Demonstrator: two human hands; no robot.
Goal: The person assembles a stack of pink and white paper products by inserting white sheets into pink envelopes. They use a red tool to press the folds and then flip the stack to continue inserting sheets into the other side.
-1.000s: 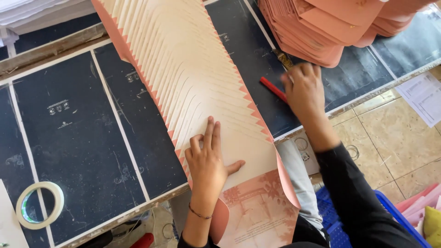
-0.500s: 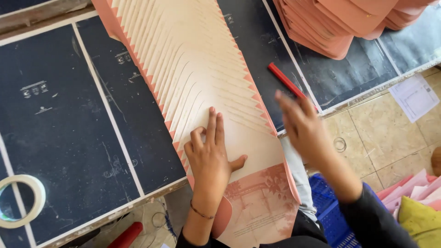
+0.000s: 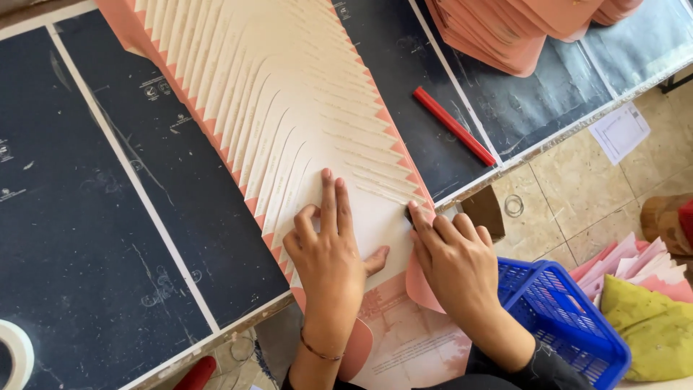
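Fanned cream-and-pink paper envelopes point(image 3: 289, 115) lie under your flat, released left hand point(image 3: 328, 253); your right hand point(image 3: 451, 256) pinches the nearest flap beside it. Uneven pressure could skew the row on the dark surface point(image 3: 86, 238).

Fanned row of paper envelopes point(image 3: 289, 108) laid across the worktable point(image 3: 108, 238), running from 11 o'clock down to 6 o'clock. Left hand point(image 3: 328, 249) flat on its near end, right hand point(image 3: 455, 260) just beside at 3 o'clock, on the edge. Marker point(image 3: 453, 125) at 1 o'clock, stacked envelopes point(image 3: 520, 29) behind it. Basket point(image 3: 563, 318) at 4 o'clock, on the floor. Probably a tape roll point(image 3: 13, 354) at 8 o'clock.
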